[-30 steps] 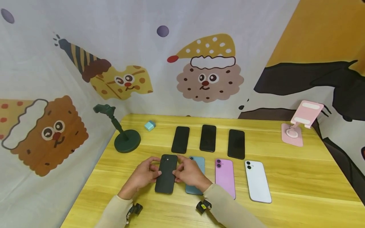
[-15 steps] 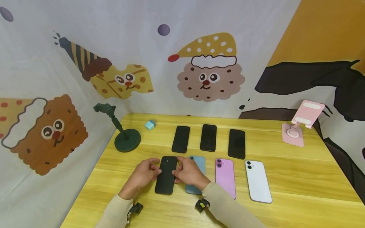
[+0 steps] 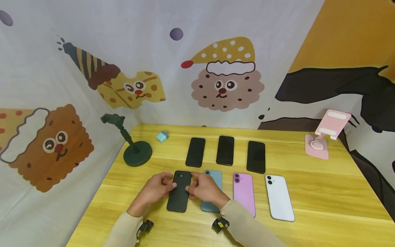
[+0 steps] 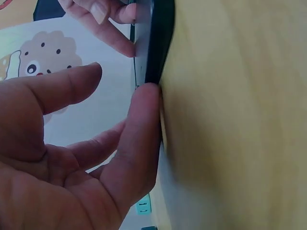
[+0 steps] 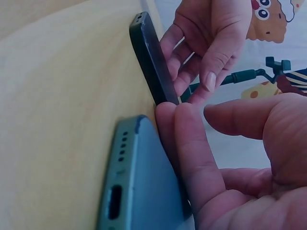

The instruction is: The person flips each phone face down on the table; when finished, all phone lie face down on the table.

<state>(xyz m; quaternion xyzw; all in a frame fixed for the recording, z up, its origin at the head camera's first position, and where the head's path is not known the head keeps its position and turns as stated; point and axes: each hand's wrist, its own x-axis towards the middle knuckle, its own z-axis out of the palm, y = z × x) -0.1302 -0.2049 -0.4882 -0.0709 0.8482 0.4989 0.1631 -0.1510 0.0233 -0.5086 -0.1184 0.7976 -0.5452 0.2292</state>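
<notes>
A black phone [image 3: 178, 199] lies back up on the wooden table, its camera end away from me. My left hand [image 3: 155, 189] is at its left long side; in the left wrist view a fingertip touches the phone's edge [image 4: 161, 43] while the thumb stands apart. On the opposite side is my right hand [image 3: 206, 188], two fingertips against the edge in the right wrist view, thumb raised clear. Partly under my right hand in the head view lies a blue phone [image 3: 217, 178]. A pink phone [image 3: 243, 192] and a white phone [image 3: 280, 199] lie farther right.
Behind stand out three dark phones in a row: left phone [image 3: 195, 152], middle phone [image 3: 225, 150], right phone [image 3: 255, 156]. A green stand [image 3: 138, 153] and a light-blue block [image 3: 162, 136] are at the back left. A pink phone stand [image 3: 316, 144] occupies the back right.
The black phone's far end has come slightly down and toward me, so the phone lies flatter. Both hands stay at its sides almost unmoved.
</notes>
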